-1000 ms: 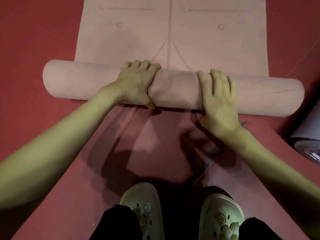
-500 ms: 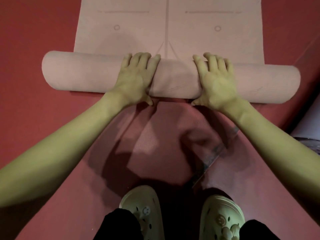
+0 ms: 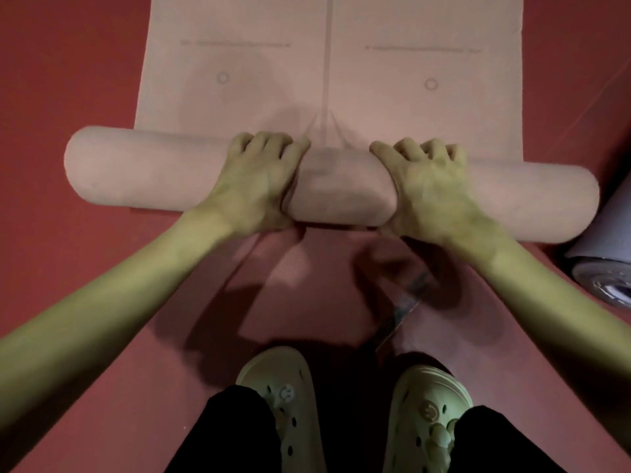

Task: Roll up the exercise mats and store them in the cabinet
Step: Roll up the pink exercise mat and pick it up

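Bare red floor [image 3: 68,80] lies open left of the pink mat [image 3: 392,107]; a grey roll [image 3: 607,247] crowds its right end.

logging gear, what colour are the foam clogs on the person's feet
Pale cream-yellow perforated foam clogs, clearest in the head view.

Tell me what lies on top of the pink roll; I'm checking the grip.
Both hands: the left hand and right hand rest on the roll, fingers curled over its far side. The fingertips and palms are hidden.
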`<state>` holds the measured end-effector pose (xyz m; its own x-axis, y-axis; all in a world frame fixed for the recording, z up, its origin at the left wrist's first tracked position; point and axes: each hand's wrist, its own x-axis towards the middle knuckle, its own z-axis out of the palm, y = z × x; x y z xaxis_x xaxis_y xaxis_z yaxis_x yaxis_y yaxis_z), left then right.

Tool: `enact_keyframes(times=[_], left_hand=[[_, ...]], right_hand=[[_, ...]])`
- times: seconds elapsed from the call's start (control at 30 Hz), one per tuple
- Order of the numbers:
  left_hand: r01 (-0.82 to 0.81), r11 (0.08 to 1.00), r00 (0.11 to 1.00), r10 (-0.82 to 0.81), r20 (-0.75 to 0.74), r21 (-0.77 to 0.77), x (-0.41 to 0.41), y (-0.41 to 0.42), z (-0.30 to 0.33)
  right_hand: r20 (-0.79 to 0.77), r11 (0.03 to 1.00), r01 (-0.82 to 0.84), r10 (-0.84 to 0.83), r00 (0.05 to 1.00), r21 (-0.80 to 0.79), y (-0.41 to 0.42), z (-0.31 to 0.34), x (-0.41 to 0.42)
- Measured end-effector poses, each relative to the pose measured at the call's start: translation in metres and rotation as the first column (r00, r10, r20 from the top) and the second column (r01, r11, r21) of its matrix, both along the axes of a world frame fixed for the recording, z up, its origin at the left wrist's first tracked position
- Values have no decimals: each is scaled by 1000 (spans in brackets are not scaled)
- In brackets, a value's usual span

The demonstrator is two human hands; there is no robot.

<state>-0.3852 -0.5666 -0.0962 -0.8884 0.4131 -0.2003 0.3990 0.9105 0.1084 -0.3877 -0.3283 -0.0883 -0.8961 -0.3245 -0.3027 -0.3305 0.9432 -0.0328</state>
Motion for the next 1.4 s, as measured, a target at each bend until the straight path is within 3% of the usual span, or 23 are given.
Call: enact_keyframes(times=[0.3, 0.5, 0.6, 0.8, 0.9, 0.97, 1.03, 1.17, 1.27, 1.4], left_hand=[[65, 993, 998, -63, -23, 96, 54, -5, -5], [96, 994, 993, -100, -68, -53, 45, 7, -12], [73, 995, 997, -72, 8, -64, 28, 9, -9], [92, 996, 976, -87, 198, -18, -15, 7, -2], [94, 995, 960, -95, 262, 15, -26, 5, 0], [111, 992, 979, -120, 167, 64, -22, 2, -1], [82, 989, 995, -87, 39, 120, -8, 2, -4], [23, 998, 984, -11, -176, 64, 8, 4, -17], [-10, 1000, 971, 12, -239, 10, -3, 7, -23], [-47, 999, 983, 46, -176, -1, -33, 12, -21]], right_hand=[[150, 998, -57, 51, 987, 32, 4, 1, 39], [374, 998, -43, 59, 926, -51, 5, 7, -3], [300, 996, -25, 51, 953, -90, 10, 6, 1], [-27, 981, 40, -46, 999, -189, 12, -13, 44], [-129, 989, 23, -41, 991, -143, 12, -21, 41], [-141, 994, 6, -22, 990, -108, 11, -18, 27], [-30, 996, 29, -32, 999, -87, 10, -10, 7], [143, 995, 61, -49, 988, -79, 8, 1, -21], [123, 992, 82, -69, 990, -101, 11, 0, -16], [-42, 972, 124, -135, 990, -200, 11, -10, 9]])
